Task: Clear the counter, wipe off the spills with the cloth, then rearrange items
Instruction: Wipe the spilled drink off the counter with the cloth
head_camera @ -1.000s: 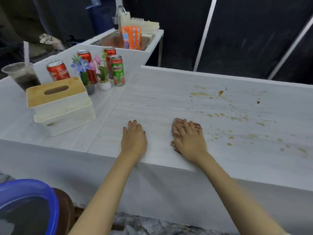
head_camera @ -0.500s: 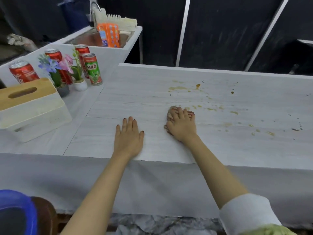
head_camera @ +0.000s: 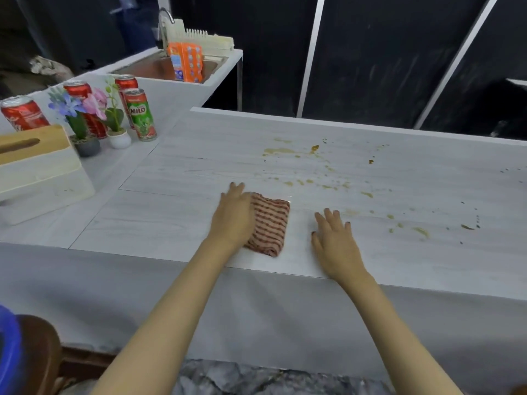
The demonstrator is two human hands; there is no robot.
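A folded red-and-white striped cloth [head_camera: 271,223] lies on the pale marble counter [head_camera: 159,220] near its front edge. My left hand [head_camera: 232,215] rests on the cloth's left part, palm down and pressing it. My right hand [head_camera: 335,243] lies flat on the bare counter just right of the cloth, fingers spread, apart from it. Brown spills [head_camera: 285,151] streak the counter beyond the cloth. More brown drops [head_camera: 420,230] are scattered to the right.
At the left stand a wooden-topped tissue box [head_camera: 37,161], two small flower pots [head_camera: 85,143], red cola cans [head_camera: 24,112] and a green Milo can [head_camera: 140,114]. A sink [head_camera: 148,68] with an orange package [head_camera: 185,62] is behind. A blue basin [head_camera: 8,352] sits low left.
My right hand has lifted off the cloth and moved right onto the bare counter. My left hand has slid right onto the cloth. The view has shifted.
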